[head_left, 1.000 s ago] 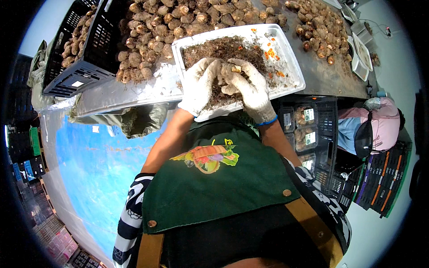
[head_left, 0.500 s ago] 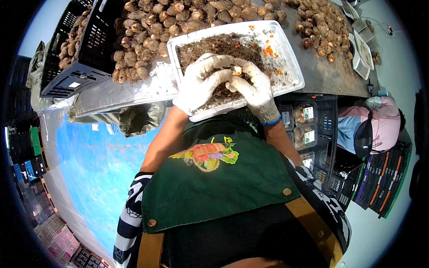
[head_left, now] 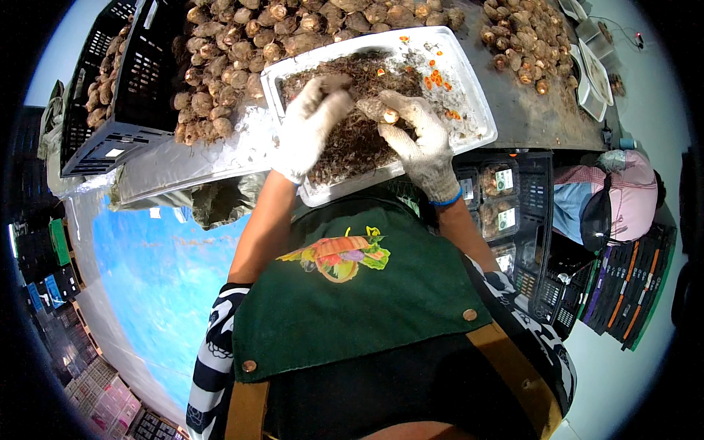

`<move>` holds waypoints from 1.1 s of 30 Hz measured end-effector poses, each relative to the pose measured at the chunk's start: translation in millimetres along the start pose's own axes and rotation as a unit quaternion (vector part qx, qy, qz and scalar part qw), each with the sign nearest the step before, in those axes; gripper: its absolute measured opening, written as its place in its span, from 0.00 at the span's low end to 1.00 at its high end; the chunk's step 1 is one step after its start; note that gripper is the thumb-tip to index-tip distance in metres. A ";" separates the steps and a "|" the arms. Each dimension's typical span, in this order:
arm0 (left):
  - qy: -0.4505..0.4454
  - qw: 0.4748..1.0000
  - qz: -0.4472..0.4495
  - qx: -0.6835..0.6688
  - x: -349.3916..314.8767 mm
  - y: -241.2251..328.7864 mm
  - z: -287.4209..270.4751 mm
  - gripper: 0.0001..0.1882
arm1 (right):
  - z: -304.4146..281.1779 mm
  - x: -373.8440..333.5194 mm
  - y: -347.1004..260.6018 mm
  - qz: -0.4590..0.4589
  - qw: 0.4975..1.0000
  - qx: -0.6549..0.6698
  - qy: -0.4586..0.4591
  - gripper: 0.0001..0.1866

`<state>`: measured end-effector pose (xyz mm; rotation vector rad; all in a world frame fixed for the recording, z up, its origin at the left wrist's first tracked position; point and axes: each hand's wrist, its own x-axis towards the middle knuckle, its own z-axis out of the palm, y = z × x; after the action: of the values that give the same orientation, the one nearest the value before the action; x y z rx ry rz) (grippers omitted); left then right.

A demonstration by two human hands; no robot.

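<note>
My right hand (head_left: 427,147), in a pale knitted glove, grips a small brown hairy taro (head_left: 372,109) between thumb and fingers. A pale cut end of the taro shows by the thumb. To its left, my gloved left hand (head_left: 306,132) hovers apart from the taro, thumb and fingers spread, fingertips dirty and blurred; nothing can be made out in it. Both hands are over a white tray (head_left: 480,92) that holds brown root fibres and peelings (head_left: 341,150). Small orange-red rings (head_left: 438,79) lie on the tray's right side.
Heaped taros (head_left: 242,44) cover the table behind the tray, and another pile (head_left: 524,40) lies to the right. On the left a black crate (head_left: 110,139) holds more. Packed clear boxes (head_left: 499,180) sit in a crate below the table's right. A person (head_left: 631,194) is bent over beyond.
My left hand has parted from the taro and moved left, its fingers spreading. The right hand keeps hold of the taro, more of which now shows. The view has shifted slightly.
</note>
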<state>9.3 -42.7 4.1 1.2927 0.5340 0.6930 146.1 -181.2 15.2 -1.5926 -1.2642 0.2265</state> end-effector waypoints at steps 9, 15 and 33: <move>0.035 0.990 0.081 0.107 -8.1 -8.3 19.9 0.11 | 17.1 -1.5 -10.2 0.086 0.991 0.104 0.013 0.19; 0.116 0.989 -0.070 -0.065 -0.7 -5.1 23.1 0.14 | 23.6 -2.8 -10.6 0.108 0.983 0.149 0.023 0.15; 0.135 0.988 -0.043 -0.069 -1.6 -1.7 19.2 0.09 | 13.3 -1.0 0.4 0.068 0.994 0.072 0.050 0.20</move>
<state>22.0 -57.1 6.3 1.0472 0.7447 0.8229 136.9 -174.0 8.7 -1.5482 -1.0405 0.3125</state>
